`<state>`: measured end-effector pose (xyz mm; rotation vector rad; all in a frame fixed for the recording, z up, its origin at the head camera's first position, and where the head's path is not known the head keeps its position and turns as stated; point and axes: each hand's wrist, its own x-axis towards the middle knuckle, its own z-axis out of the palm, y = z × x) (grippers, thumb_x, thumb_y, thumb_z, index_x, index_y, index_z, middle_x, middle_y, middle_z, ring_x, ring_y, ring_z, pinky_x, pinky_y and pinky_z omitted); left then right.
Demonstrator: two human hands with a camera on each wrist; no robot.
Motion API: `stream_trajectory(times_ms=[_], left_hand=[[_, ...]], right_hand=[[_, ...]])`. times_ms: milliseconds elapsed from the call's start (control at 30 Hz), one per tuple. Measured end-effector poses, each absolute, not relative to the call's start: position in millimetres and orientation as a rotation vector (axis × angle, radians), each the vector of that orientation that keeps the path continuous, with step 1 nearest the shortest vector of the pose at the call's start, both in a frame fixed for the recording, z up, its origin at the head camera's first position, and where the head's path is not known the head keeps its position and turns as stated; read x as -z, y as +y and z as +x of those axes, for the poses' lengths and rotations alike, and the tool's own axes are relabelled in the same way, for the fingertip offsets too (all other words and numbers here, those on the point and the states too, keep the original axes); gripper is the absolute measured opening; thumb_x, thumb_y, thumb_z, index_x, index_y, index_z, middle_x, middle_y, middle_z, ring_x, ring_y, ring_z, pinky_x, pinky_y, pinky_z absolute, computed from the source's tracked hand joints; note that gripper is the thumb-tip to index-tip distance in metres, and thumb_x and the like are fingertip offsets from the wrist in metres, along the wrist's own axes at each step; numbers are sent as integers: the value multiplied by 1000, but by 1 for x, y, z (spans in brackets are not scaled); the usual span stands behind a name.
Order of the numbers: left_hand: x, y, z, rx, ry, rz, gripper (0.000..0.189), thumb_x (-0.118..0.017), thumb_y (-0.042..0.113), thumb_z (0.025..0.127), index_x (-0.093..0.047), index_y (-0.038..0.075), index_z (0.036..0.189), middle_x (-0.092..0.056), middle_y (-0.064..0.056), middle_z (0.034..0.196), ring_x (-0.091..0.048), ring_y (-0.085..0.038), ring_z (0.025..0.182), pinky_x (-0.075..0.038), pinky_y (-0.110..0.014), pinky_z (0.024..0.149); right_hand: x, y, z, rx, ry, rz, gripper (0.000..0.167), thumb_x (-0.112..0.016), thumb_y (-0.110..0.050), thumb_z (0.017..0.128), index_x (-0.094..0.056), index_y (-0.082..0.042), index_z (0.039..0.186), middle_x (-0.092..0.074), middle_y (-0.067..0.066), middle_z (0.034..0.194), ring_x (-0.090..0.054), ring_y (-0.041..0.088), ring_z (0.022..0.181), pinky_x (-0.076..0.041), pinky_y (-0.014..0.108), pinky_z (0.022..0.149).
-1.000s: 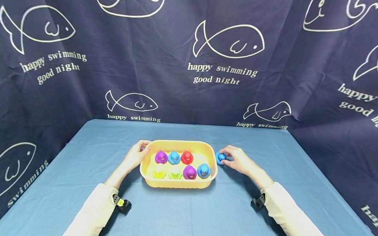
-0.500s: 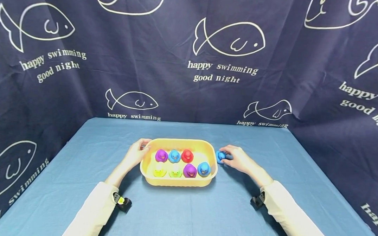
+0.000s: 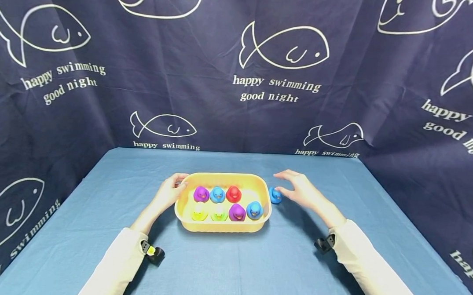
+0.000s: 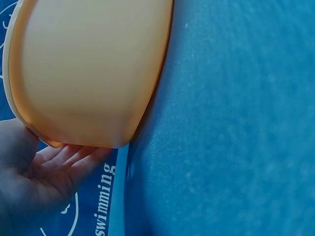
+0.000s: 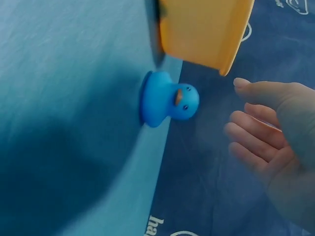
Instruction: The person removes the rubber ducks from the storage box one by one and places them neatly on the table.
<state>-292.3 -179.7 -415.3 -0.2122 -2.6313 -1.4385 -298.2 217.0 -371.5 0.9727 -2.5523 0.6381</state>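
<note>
While the left hand point(image 3: 169, 194) grips the left end of the yellow tub point(image 3: 223, 227), its thumb at the rim and its fingers round the outside, the right hand point(image 3: 301, 191) has hold of nothing: off the tub's right end, its thumb and slightly bent fingers stand well apart, near a loose blue duck point(image 5: 160, 101) that sits upright on the table point(image 3: 215, 270), just beside the tub's right wall. Eight ducks can be counted, seven inside the tub and one outside it. Along the tub's far side, from left to right, are a far purple duck point(image 3: 201, 194), a far blue duck point(image 3: 217, 194) and a red duck point(image 3: 233, 194); along its near side are a yellow duck point(image 3: 199, 213), a lime duck point(image 3: 219, 213), a near purple duck point(image 3: 237, 212) and a near blue duck point(image 3: 255, 210). By colour, that is three blue, two purple, one red, one yellow and one lime. Only the head view shows the ducks inside the tub; both wrist views show its outer walls. From the left wrist, the fingers pass behind the tub's end, their tips hidden. From the right wrist, a gap shows between hand and loose duck, as do the duck's orange bill and two dark eyes, whereas from the head the thumb seems to overlap it. Beyond the tub hangs a dark blue cloth point(image 3: 216, 76) with white fish drawings.
</note>
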Motion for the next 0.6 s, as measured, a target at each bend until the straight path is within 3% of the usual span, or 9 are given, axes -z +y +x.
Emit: stream_trajectory(times_ms=[200,600], left_hand=[[415,-180,-293,1428,-2641,-209,31,-55,11,93,-56,-1,121,-61,-23,117,-62,-31,97,-49,-28,76],[414,-179,-291,1419,-2635,-215,30,-55,11,93,-56,-2,120,-62,-23,115,-62,-30,95,-49,-30,77]], right_hand=[[366,202,-297,-652,-2500,1034,36,-73,-10,80,-64,0,113,-64,15,114,-59,31,110,-45,44,96],[366,170,-293,-687,-2464,1162,35,-73,-9,79,-64,3,112,-65,14,107,-62,27,101,-48,42,92]])
